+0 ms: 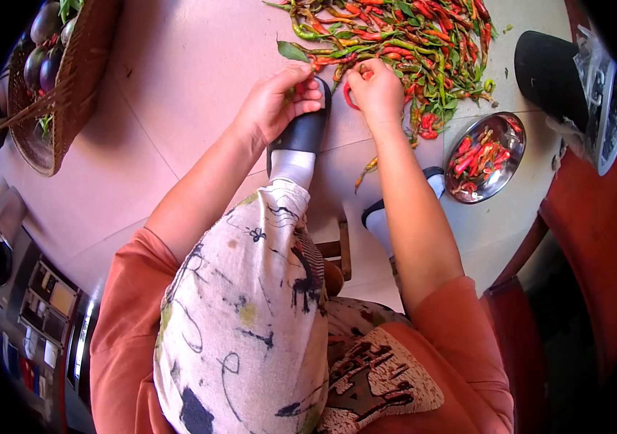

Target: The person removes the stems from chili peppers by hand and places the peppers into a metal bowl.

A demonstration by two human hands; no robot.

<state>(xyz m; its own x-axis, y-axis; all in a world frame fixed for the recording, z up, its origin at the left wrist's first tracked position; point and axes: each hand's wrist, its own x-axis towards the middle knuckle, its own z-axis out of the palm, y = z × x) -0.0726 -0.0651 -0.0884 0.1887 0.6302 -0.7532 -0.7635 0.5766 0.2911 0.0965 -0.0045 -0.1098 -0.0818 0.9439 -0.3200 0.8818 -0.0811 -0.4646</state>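
A large heap of red and green chili peppers with leaves lies on the tiled floor beyond my hands. Above my dark shoe, my left hand has its fingers curled, with a bit of red between them. My right hand is closed around red peppers at the near edge of the heap, and a curved red pepper sticks out on its left side. To the right, a round metal bowl holds red pepper pieces.
A woven basket with dark eggplants stands at the upper left. On the right are a black container with clear plastic and red wooden furniture. My feet and knees are below the heap, by a small wooden stool.
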